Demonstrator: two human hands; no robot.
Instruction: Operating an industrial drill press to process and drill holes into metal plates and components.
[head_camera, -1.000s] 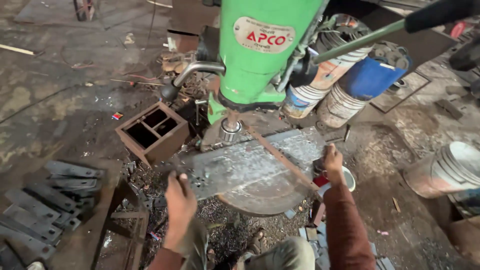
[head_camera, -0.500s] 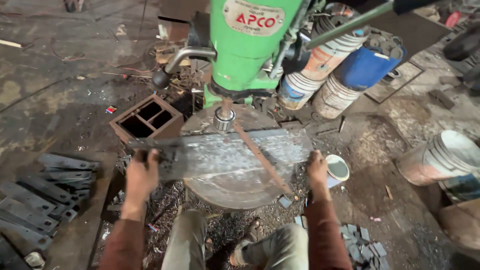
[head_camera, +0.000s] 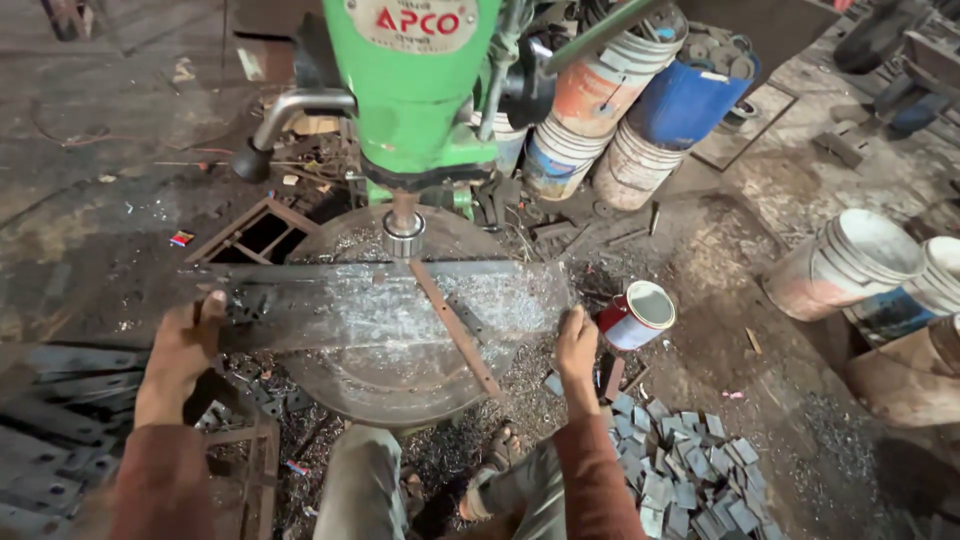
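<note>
Item: long flat steel plate (head_camera: 380, 305), lying across the round drill bench (head_camera: 400, 385) under the green drill press (head_camera: 415, 90). My left hand (head_camera: 185, 350) has its grip closed on the plate's left end; my right hand (head_camera: 577, 345) holds the right end (red-and-white can (head_camera: 635, 315) just beyond it).

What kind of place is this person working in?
Most likely a small metalworking shop. A green drill press stands over a round steel table strewn with metal shavings, both hands steady a flat steel plate on it, and small cut metal pieces litter the dirty floor.
</note>
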